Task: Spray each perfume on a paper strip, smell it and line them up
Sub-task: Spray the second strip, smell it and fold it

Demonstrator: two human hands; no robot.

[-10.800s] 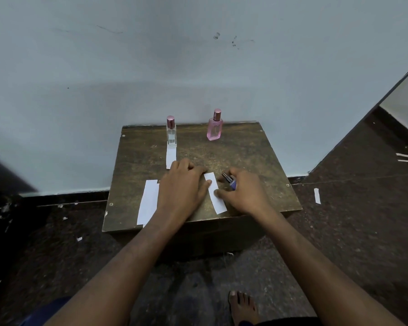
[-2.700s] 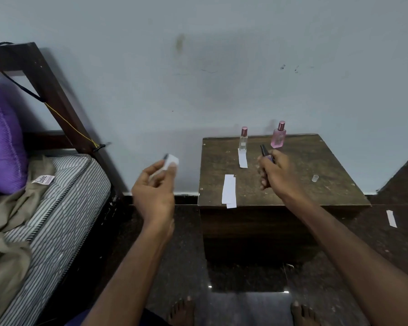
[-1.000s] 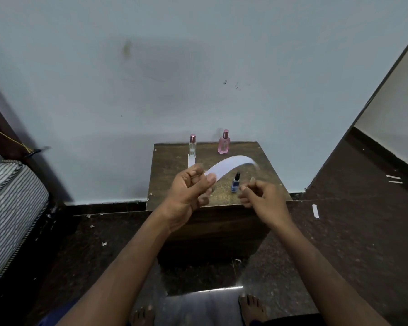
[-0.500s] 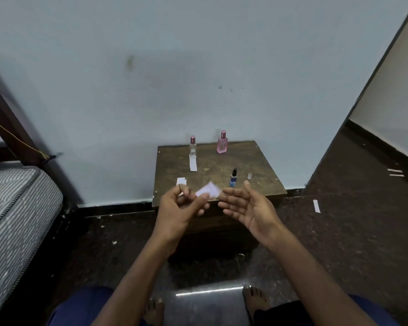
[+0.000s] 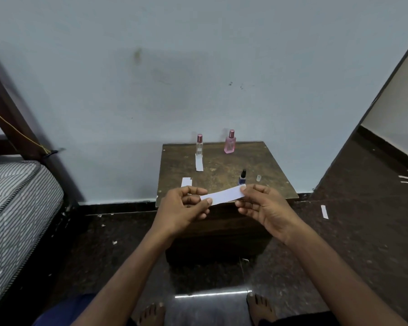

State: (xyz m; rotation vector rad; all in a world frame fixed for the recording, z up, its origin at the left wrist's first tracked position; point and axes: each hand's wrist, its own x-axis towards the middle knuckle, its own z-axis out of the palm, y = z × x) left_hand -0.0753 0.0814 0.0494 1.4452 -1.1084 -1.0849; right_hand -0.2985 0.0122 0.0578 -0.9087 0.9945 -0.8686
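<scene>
Against the pale wall [image 5: 198, 67], a dark wooden table [image 5: 264, 161] stands on dark floor [image 5: 363, 231]; bed [image 5: 14, 208] with striped mattress at far left, well apart from the table

Both forearms reach in from below. Left hand [image 5: 184, 208] and right hand [image 5: 266, 205] hang in front of the table's near edge, above the floor rather than over the top

Strip [image 5: 223, 196] — white paper, stretched between the two hands, long axis running left-right with the right end slightly higher. Left grip: thumb and forefinger pinching the left end. Right grip: fingertips closed on the right end, other fingers loosely curled. Neither hand holds a bottle

On the table, back row near the wall: pink bottle [image 5: 229, 142], capped, and to its left a clear bottle [image 5: 199, 145], capped, with a laid strip [image 5: 199, 163] flat in front of it, long axis pointing toward the person. Nearer the front: blue bottle [image 5: 242, 177], uncapped, just beyond the held strip's right end; small clear cap [image 5: 258, 178] just right of it. Spare strips [image 5: 186, 182] near the front left, partly hidden by the left hand

Judgement: the held strip probably belongs to the blue bottle, and its place is in front of that bottle. That spot lies ahead and to the right, nearer the right hand, so the strip would need turning from crosswise to lengthwise to match the laid one. Pink bottle has no strip yet
</scene>
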